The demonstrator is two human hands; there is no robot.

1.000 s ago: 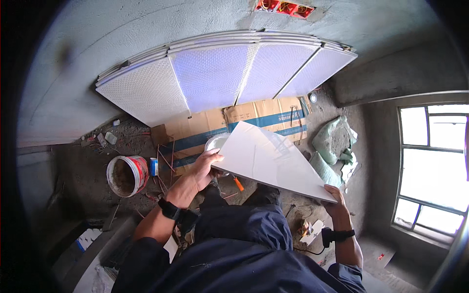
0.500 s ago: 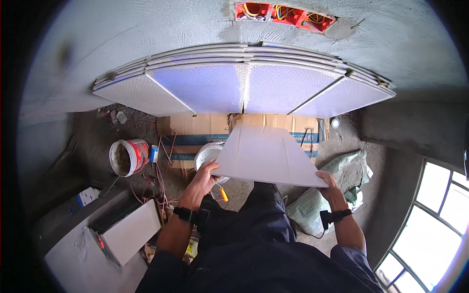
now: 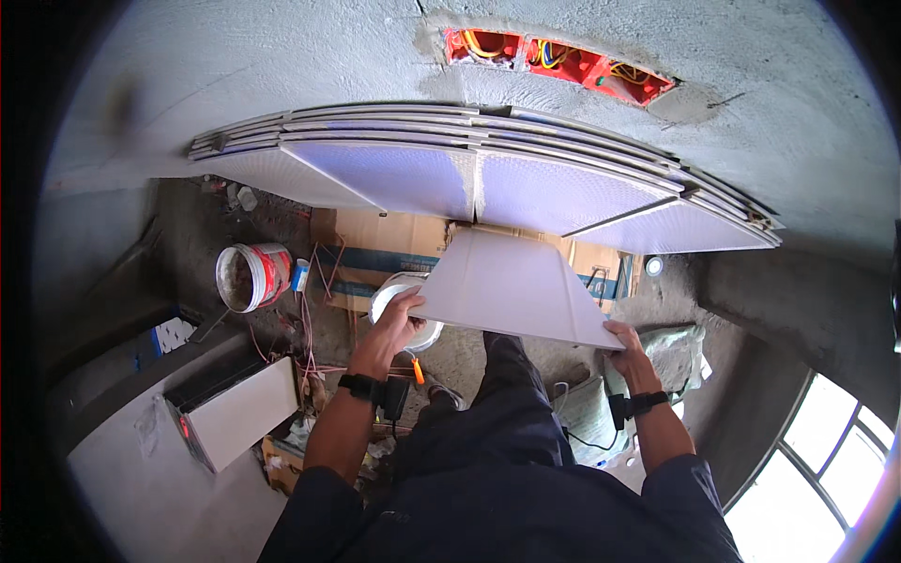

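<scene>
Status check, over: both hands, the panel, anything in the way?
Left hand and right hand gripping near corners. White panel held up between them. White bucket partly hidden behind panel and left hand.

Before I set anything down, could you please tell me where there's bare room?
The pale grey surface at lower left looks bare below the white-faced rectangular block. Some concrete floor shows between the round white bucket and dark right trouser leg. Thin reddish wires crowd the floor beside the red-and-white bucket.
</scene>
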